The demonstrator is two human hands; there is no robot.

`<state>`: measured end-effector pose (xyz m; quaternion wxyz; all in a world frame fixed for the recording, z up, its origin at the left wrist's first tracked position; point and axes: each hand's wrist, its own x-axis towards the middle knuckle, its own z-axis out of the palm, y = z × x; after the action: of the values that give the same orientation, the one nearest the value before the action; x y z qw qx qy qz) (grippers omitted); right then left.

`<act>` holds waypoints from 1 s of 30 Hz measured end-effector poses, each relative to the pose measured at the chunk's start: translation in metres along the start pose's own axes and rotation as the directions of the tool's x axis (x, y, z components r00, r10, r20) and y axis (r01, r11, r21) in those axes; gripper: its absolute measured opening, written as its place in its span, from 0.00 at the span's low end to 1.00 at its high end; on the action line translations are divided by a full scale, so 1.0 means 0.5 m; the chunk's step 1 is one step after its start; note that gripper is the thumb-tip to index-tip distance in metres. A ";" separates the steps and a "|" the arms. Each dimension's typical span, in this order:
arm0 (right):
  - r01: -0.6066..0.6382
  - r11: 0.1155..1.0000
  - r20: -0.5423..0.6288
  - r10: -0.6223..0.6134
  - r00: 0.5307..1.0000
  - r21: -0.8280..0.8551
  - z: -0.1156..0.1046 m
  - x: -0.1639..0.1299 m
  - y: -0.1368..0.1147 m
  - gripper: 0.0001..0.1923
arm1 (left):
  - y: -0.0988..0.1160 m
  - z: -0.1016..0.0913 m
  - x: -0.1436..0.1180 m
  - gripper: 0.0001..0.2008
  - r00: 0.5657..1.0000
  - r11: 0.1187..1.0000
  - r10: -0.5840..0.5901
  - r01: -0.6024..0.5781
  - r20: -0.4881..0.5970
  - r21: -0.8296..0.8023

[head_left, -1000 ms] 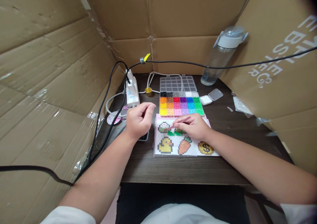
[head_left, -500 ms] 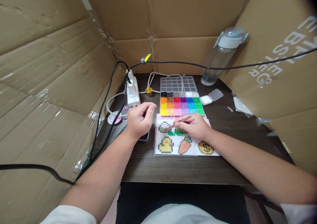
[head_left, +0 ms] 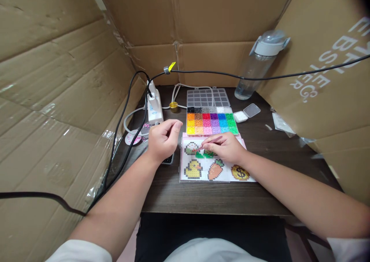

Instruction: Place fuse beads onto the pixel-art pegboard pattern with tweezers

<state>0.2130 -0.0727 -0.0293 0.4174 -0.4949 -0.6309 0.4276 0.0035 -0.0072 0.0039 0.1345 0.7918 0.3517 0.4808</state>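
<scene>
My right hand (head_left: 227,148) grips pink tweezers (head_left: 208,143), their tip down on the green beads of a pegboard (head_left: 202,176) laid over a pattern sheet with a duck, a carrot and a coin. My left hand (head_left: 162,139) rests curled just left of the pegboard, fingers closed, over a dark phone-like object whose edge shows under it. Right behind the pegboard lies an open bead box (head_left: 212,123) with many coloured compartments and its clear lid folded back.
A dark wooden table (head_left: 214,198) is walled in by cardboard. A white power strip (head_left: 154,104) with black cables stands at the back left, a clear water bottle (head_left: 257,67) at the back right, and a small open white-bead box (head_left: 240,116) beside the bead box.
</scene>
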 end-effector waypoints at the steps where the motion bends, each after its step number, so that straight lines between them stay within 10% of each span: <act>1: 0.001 1.000 -0.001 -0.001 1.000 -0.003 0.000 0.000 0.000 0.08 | 0.000 0.000 0.000 0.08 1.000 1.000 0.003 -0.003 0.000 0.001; 16: 0.084 0.996 -0.191 -0.085 0.978 -0.013 -0.014 0.012 -0.013 0.06 | -0.004 0.001 -0.002 0.08 0.999 0.999 0.035 -0.035 0.010 -0.013; 22: 0.116 0.993 -0.403 -0.109 0.908 -0.007 -0.039 0.070 -0.042 0.11 | -0.005 -0.003 -0.001 0.08 0.998 0.998 0.059 -0.059 0.005 -0.026; 30: 0.162 0.983 -0.409 -0.183 0.894 -0.084 -0.012 0.148 -0.041 0.11 | -0.006 -0.008 0.002 0.09 0.998 0.998 0.062 -0.062 -0.001 -0.026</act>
<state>0.2014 -0.0021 -0.0001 0.5661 -0.5264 -0.5792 0.2588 -0.0009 -0.0046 0.0050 0.1297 0.8006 0.3207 0.4892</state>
